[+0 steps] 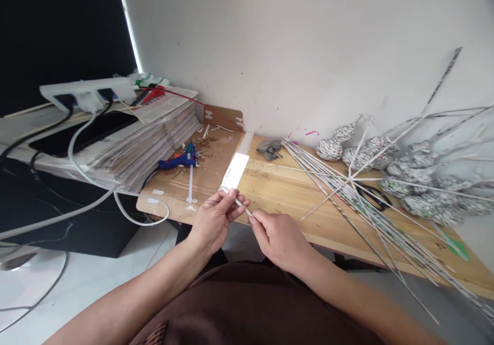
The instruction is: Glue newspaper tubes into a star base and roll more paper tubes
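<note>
A thin white rolled-paper stick point(248, 213) runs between my two hands near the table's front edge. My left hand point(214, 216) is closed on its left end, with thumb and fingers pinching it. The right end disappears into the curled fingers of my right hand point(281, 237). Just beyond my left hand lies a white paper card point(236, 171) with small dark print along one side. On my right, long newspaper sticks point(320, 173) lie in a bundle. Over them rests a star of paper sticks joined at a centre point(351, 179).
Woven newspaper gourd shapes point(412, 167) crowd the right against the wall. Black-handled scissors point(373, 197) lie under the sticks. A blue glue gun point(179, 159) rests on cardboard point(216, 149). Further left, a paper stack point(170, 134) carries a phone point(83, 133) and a power strip point(87, 92) with cables.
</note>
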Demonstrator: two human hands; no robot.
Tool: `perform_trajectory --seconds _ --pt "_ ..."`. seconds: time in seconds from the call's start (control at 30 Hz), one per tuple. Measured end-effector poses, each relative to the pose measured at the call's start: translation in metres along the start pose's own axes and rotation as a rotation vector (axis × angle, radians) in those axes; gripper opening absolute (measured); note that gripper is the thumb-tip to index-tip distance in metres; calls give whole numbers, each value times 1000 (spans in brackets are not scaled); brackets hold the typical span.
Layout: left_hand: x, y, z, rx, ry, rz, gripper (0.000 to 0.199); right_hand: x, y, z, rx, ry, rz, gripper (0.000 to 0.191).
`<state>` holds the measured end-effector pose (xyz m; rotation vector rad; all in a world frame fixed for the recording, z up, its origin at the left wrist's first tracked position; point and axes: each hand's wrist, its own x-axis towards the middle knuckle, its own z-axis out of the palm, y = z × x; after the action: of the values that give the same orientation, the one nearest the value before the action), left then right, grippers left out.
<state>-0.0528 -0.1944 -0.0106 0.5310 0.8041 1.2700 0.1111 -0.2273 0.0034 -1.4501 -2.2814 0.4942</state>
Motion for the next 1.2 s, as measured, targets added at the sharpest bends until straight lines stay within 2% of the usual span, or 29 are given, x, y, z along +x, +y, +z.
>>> perform_trajectory --seconds 0.17,0.23,0.3,0.37,0.43,0.53,0.6,0.77,0.8,0.93,0.97,1.1,1.13,1.2 --pt "11 15 -5 -66 76 99 10 -16 11 -9 326 -84 119 33" --pt "16 23 -7 -78 81 116 9 -26 20 -9 581 -201 249 39" --pt "21 31 -10 -98 81 120 11 -36 30 -7 942 -367 387 43" --pt "25 38 -12 -128 89 137 12 -45 37 -6 1188 -458 471 44" --pt "29 42 -14 -144 105 157 13 -52 41 -8 1165 -435 498 45" --pt "32 43 -17 -139 121 176 13 -59 41 -15 820 -291 420 43" --pt "31 42 -16 -129 127 173 12 -61 41 -18 682 -261 361 40" --pt "30 45 -14 -120 117 163 16 -65 47 -17 971 -518 407 55" --pt "30 46 -14 -122 124 170 18 -66 48 -18 967 -518 405 56" --pt "34 48 -20 -123 146 178 20 -72 51 -24 781 -375 409 45" --pt "35 48 -21 -122 134 168 20 -73 52 -25 811 -382 414 45" --pt "40 51 -21 -167 108 126 22 -77 59 -26 1170 -541 430 52" --pt "41 52 -20 -183 126 131 23 -77 59 -26 1177 -536 434 52" --pt "44 53 -18 -184 174 153 26 -77 58 -29 1014 -472 428 48"
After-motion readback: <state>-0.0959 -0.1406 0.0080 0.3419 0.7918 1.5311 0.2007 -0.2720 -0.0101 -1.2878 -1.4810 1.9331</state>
